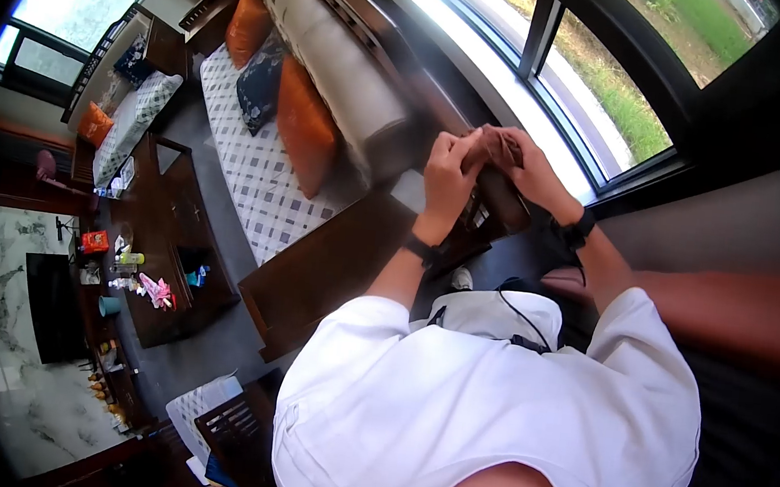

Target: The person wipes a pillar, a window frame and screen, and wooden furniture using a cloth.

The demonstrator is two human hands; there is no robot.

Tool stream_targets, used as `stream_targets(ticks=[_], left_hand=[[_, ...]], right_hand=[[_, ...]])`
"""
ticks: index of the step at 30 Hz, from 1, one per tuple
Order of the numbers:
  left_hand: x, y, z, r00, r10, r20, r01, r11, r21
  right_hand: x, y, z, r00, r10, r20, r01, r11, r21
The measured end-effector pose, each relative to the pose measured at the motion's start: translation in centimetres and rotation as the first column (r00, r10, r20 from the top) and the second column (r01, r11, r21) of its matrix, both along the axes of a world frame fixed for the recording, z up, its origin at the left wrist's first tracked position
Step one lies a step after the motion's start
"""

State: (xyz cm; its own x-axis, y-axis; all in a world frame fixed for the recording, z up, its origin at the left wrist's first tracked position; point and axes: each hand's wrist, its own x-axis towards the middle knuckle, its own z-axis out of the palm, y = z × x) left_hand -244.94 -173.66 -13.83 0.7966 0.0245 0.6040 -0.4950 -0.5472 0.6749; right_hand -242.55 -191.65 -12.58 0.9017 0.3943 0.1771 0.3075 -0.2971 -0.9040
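Observation:
My left hand (452,171) and my right hand (533,169) are close together over the end of the sofa's dark wooden back frame (501,201). Between them is a small brown, crumpled, cloth-like thing (495,148), pinched by the fingers of both hands. Its exact kind is hard to make out, and part of it is covered by the fingers. Just left of my left hand lies a beige rolled cushion (366,113) along the sofa back.
A sofa seat with a checked cover (236,166) holds an orange pillow (304,135) and a dark blue pillow (259,87). Windows (595,103) run along the upper right, above a curtain (716,306). A wooden coffee table (164,220) carries several small items.

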Motion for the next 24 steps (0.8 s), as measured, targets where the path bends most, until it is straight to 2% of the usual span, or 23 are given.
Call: stream_targets(ticks=[1,2,4,7,10,14,15,22,24], left_hand=[[1.1,0.4,-0.1,1.000,0.023,0.001,-0.023,1.000,-0.001],[2.2,0.7,-0.2,0.999,0.047,0.004,-0.047,0.999,-0.002],[4.3,1.3,-0.2,0.995,0.093,0.037,-0.094,0.996,0.012],[6.5,2.1,-0.1,0.986,0.156,0.063,-0.158,0.987,0.031],[6.4,2.2,0.2,0.986,0.165,0.030,-0.166,0.985,0.047],[4.2,1.6,-0.8,0.989,0.145,-0.038,-0.145,0.989,-0.011],[2.9,1.1,-0.6,0.988,0.143,-0.062,-0.144,0.989,-0.026],[-2.8,-0.8,-1.9,0.988,0.128,-0.087,-0.131,0.991,-0.028],[-2.8,-0.8,-1.7,0.989,0.115,-0.090,-0.119,0.992,-0.044]], right_hand=[[1.1,0.7,0.3,0.997,0.028,-0.074,-0.022,0.996,0.090],[2.4,1.1,0.3,0.995,0.047,-0.084,-0.043,0.998,0.052],[5.1,2.2,-1.2,0.986,0.099,-0.131,-0.070,0.975,0.210],[7.0,3.3,-1.3,0.996,0.012,-0.093,-0.004,0.996,0.088],[6.6,3.3,-0.1,0.993,0.018,-0.120,-0.010,0.998,0.068],[5.0,2.1,-0.7,0.999,0.041,-0.004,-0.041,0.998,0.052],[4.4,1.7,-1.2,0.997,0.061,0.039,-0.064,0.993,0.097],[0.0,-0.9,1.2,0.994,0.109,-0.027,-0.110,0.992,-0.061],[0.4,-0.8,1.1,0.990,0.133,-0.037,-0.133,0.991,-0.020]])
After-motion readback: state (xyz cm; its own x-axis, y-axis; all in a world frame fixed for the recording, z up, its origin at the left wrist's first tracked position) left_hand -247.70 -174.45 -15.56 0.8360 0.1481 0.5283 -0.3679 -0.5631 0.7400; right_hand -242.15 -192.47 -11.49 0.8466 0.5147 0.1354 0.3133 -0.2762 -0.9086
